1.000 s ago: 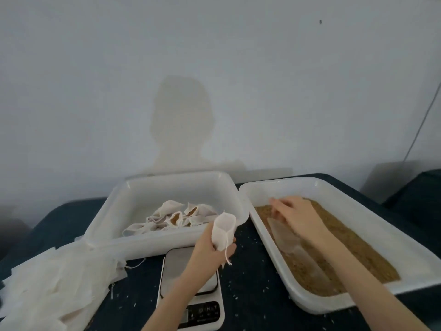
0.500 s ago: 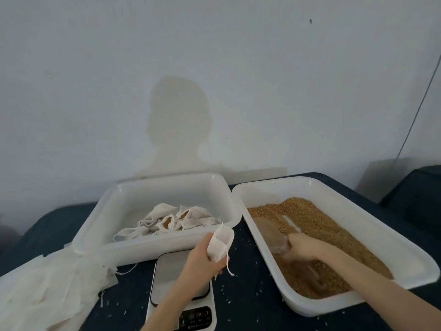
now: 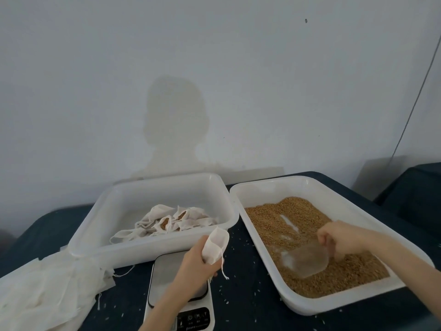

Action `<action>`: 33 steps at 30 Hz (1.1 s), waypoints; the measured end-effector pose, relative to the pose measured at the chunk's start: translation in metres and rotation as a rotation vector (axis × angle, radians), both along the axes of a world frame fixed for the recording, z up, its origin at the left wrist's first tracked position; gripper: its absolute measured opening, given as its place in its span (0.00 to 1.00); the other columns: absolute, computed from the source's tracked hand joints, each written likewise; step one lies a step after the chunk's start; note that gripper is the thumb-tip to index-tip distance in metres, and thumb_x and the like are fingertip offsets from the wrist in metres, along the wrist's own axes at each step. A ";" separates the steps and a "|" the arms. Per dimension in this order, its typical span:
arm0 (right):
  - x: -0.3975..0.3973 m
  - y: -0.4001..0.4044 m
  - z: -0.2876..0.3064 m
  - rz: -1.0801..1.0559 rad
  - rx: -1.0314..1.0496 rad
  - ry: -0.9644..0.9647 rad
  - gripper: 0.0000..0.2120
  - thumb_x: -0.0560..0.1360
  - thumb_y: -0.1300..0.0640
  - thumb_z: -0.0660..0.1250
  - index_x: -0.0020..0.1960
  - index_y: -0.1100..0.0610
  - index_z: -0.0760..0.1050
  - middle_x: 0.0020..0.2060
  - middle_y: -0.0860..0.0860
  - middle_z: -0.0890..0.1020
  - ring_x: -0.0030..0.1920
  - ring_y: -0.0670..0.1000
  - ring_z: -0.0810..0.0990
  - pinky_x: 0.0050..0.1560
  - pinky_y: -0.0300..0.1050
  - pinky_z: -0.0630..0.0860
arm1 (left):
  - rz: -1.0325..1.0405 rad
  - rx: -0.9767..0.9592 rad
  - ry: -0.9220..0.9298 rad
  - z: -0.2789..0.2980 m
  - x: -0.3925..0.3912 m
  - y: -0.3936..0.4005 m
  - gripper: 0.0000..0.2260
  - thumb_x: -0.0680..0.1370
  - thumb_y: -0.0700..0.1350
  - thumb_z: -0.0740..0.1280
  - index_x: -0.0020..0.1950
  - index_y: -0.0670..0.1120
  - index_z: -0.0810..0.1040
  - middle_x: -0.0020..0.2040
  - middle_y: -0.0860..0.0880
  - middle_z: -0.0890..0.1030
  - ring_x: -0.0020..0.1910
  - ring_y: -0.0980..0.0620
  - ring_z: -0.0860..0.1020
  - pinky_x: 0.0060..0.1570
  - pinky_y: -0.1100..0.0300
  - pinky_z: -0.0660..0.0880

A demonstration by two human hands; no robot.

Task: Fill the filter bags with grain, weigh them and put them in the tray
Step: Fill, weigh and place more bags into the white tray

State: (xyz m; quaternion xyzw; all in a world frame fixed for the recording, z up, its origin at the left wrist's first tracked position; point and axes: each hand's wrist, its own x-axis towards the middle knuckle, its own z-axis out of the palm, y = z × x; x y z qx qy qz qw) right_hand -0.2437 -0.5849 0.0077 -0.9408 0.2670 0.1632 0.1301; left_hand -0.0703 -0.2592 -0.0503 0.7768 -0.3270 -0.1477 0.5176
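The filter bag (image 3: 216,246), gripped upright in the left hand (image 3: 195,263) over the scale (image 3: 181,295), could spill grain (image 3: 293,218) onto the table if the right hand (image 3: 343,240), curled round the clear scoop (image 3: 304,261), misses its narrow mouth.

On the bench (image 3: 250,295), toward its back edge: tray (image 3: 152,249) at left, holding filled filter bags (image 3: 167,222); grain tray (image 3: 358,297) just beside it at right, holding grain (image 3: 286,216) and scoop (image 3: 305,261). Scale (image 3: 181,304) at the front edge, before the left tray. Pile of empty bags (image 3: 45,292) at the front left corner. Scattered grains (image 3: 238,278) on the bench between scale and grain tray.
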 end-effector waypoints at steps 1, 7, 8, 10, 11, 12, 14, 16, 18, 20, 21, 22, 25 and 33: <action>-0.001 0.001 -0.002 0.021 0.039 0.020 0.15 0.69 0.68 0.72 0.46 0.50 0.74 0.47 0.47 0.81 0.48 0.43 0.80 0.46 0.36 0.79 | 0.000 -0.002 0.007 0.000 -0.001 -0.001 0.14 0.73 0.40 0.71 0.54 0.54 0.74 0.37 0.54 0.79 0.31 0.63 0.77 0.34 0.68 0.75; -0.006 -0.006 -0.016 0.001 0.275 0.028 0.17 0.68 0.65 0.72 0.52 0.51 0.74 0.51 0.48 0.81 0.52 0.47 0.80 0.53 0.42 0.79 | -0.002 0.022 -0.010 0.001 -0.006 0.002 0.16 0.73 0.40 0.71 0.49 0.60 0.72 0.40 0.53 0.80 0.34 0.66 0.77 0.34 0.73 0.73; -0.008 -0.008 -0.015 -0.031 0.332 -0.006 0.17 0.68 0.66 0.72 0.53 0.52 0.74 0.52 0.50 0.81 0.52 0.48 0.81 0.53 0.43 0.79 | 0.008 0.027 -0.009 0.001 -0.005 0.004 0.15 0.72 0.40 0.71 0.49 0.59 0.72 0.40 0.53 0.80 0.33 0.65 0.77 0.33 0.73 0.73; -0.010 -0.011 -0.012 -0.053 0.397 -0.058 0.17 0.69 0.64 0.72 0.55 0.53 0.73 0.53 0.50 0.81 0.53 0.49 0.81 0.54 0.44 0.79 | 0.024 0.030 -0.009 0.002 -0.004 0.006 0.15 0.72 0.40 0.71 0.49 0.59 0.73 0.41 0.52 0.80 0.34 0.65 0.78 0.33 0.73 0.73; -0.010 -0.013 -0.010 -0.028 0.386 -0.068 0.16 0.70 0.62 0.72 0.55 0.52 0.73 0.54 0.49 0.81 0.53 0.47 0.81 0.56 0.44 0.78 | 0.027 0.033 -0.013 0.003 -0.003 0.006 0.15 0.72 0.40 0.71 0.49 0.59 0.73 0.41 0.52 0.80 0.34 0.65 0.78 0.33 0.73 0.72; -0.010 -0.013 -0.008 -0.009 0.365 -0.084 0.15 0.70 0.60 0.72 0.54 0.52 0.73 0.54 0.49 0.81 0.54 0.46 0.81 0.57 0.44 0.78 | 0.026 0.041 -0.020 0.003 -0.003 0.007 0.15 0.72 0.41 0.71 0.49 0.59 0.72 0.42 0.52 0.80 0.35 0.65 0.78 0.33 0.74 0.72; -0.010 -0.015 -0.004 -0.014 0.364 -0.147 0.12 0.71 0.60 0.71 0.53 0.54 0.74 0.52 0.49 0.82 0.51 0.45 0.82 0.52 0.40 0.78 | 0.022 0.059 -0.036 0.004 -0.003 0.007 0.16 0.72 0.41 0.72 0.50 0.60 0.71 0.42 0.53 0.80 0.36 0.66 0.78 0.33 0.74 0.72; -0.011 -0.016 -0.002 -0.032 0.396 -0.217 0.11 0.71 0.63 0.70 0.52 0.57 0.74 0.49 0.50 0.84 0.48 0.46 0.83 0.47 0.37 0.78 | 0.022 0.072 -0.050 0.004 -0.003 0.006 0.17 0.72 0.42 0.72 0.50 0.61 0.70 0.43 0.54 0.79 0.36 0.67 0.77 0.33 0.75 0.72; -0.011 -0.011 0.004 -0.001 0.407 -0.256 0.09 0.72 0.62 0.70 0.52 0.57 0.75 0.50 0.48 0.84 0.49 0.46 0.83 0.51 0.42 0.80 | 0.021 0.082 -0.062 0.005 -0.004 0.006 0.16 0.72 0.42 0.72 0.49 0.60 0.70 0.43 0.54 0.79 0.35 0.68 0.77 0.33 0.75 0.71; -0.010 -0.002 0.014 0.056 0.411 -0.302 0.09 0.73 0.60 0.71 0.52 0.55 0.76 0.51 0.44 0.84 0.50 0.46 0.83 0.56 0.47 0.79 | 0.017 0.085 -0.066 0.005 -0.005 0.005 0.16 0.73 0.42 0.71 0.49 0.60 0.70 0.44 0.53 0.79 0.35 0.69 0.76 0.32 0.74 0.71; -0.008 0.005 0.019 0.091 0.407 -0.332 0.09 0.73 0.60 0.71 0.52 0.55 0.77 0.52 0.43 0.84 0.51 0.45 0.83 0.56 0.48 0.79 | 0.016 0.083 -0.064 0.006 -0.006 0.005 0.16 0.73 0.42 0.71 0.49 0.60 0.70 0.44 0.54 0.78 0.36 0.69 0.76 0.32 0.74 0.71; -0.005 0.012 0.024 0.122 0.412 -0.360 0.09 0.73 0.60 0.71 0.52 0.55 0.77 0.52 0.42 0.84 0.51 0.45 0.83 0.57 0.47 0.79 | 0.016 0.084 -0.063 0.006 -0.007 0.005 0.15 0.73 0.43 0.71 0.50 0.60 0.70 0.44 0.54 0.78 0.36 0.68 0.76 0.32 0.73 0.71; 0.005 0.036 0.037 0.186 0.418 -0.408 0.09 0.72 0.62 0.72 0.51 0.55 0.78 0.50 0.42 0.84 0.51 0.44 0.83 0.55 0.46 0.80 | 0.036 0.098 -0.063 0.008 -0.008 0.006 0.14 0.72 0.45 0.71 0.52 0.57 0.71 0.43 0.54 0.78 0.34 0.65 0.76 0.33 0.71 0.72; 0.034 0.096 0.061 0.297 0.349 -0.392 0.11 0.70 0.55 0.75 0.49 0.43 0.81 0.48 0.36 0.83 0.51 0.35 0.80 0.56 0.39 0.77 | 0.112 0.146 -0.123 0.010 -0.002 0.021 0.16 0.72 0.47 0.73 0.55 0.56 0.71 0.46 0.58 0.77 0.44 0.58 0.77 0.41 0.65 0.75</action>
